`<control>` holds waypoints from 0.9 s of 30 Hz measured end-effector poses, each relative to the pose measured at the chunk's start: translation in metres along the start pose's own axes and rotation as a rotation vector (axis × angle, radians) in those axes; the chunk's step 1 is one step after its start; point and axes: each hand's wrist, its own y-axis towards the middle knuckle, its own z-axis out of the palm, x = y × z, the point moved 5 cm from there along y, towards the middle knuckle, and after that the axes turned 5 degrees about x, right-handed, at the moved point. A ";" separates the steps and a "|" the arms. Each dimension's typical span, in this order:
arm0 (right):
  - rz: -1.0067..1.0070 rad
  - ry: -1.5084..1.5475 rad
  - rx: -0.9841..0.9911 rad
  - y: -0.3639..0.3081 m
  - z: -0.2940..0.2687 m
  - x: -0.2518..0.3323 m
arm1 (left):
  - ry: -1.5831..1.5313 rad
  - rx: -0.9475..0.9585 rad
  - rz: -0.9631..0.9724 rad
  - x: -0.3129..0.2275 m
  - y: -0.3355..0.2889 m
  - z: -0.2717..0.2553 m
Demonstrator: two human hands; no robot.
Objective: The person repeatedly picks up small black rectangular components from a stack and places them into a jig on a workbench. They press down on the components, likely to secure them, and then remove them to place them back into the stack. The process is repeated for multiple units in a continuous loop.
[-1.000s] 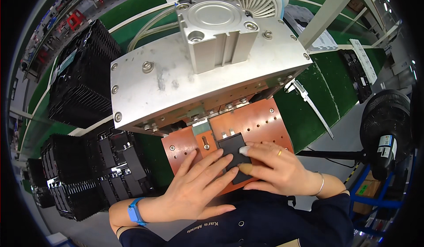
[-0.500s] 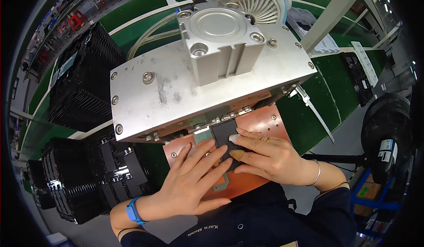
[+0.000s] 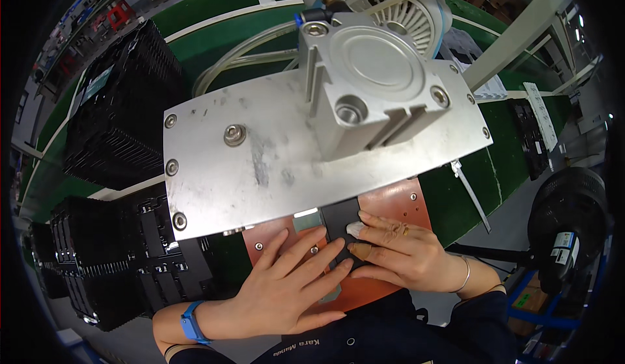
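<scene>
A flat black rectangular piece (image 3: 338, 217) lies on a copper-coloured plate (image 3: 391, 202), its far end reaching under the front edge of a silver press (image 3: 215, 185). My left hand (image 3: 283, 289) lies flat with fingers spread over the plate, fingertips touching the left side of the black piece. From the right, my right hand (image 3: 405, 252) rests its stretched fingertips on the same piece; one fingertip has a white cover and another a tan one. A pale green strip (image 3: 307, 221) shows beside the black piece, partly under my left fingers.
A silver block cylinder (image 3: 381, 71) with clear hoses stands on the press. Stacks of black trays (image 3: 120, 113) fill the left side. Behind sits a white fan (image 3: 397, 13); a black fan (image 3: 563, 208) stands at right. A caliper-like metal tool (image 3: 471, 195) lies on the green tabletop (image 3: 449, 217).
The head view has shifted, so the press now looks larger and hides more of the plate's far part. Both hands keep nearly the same place on the black piece.
</scene>
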 end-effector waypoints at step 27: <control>-0.003 -0.010 0.010 -0.005 0.003 0.001 | -0.006 0.018 0.001 -0.001 -0.003 0.004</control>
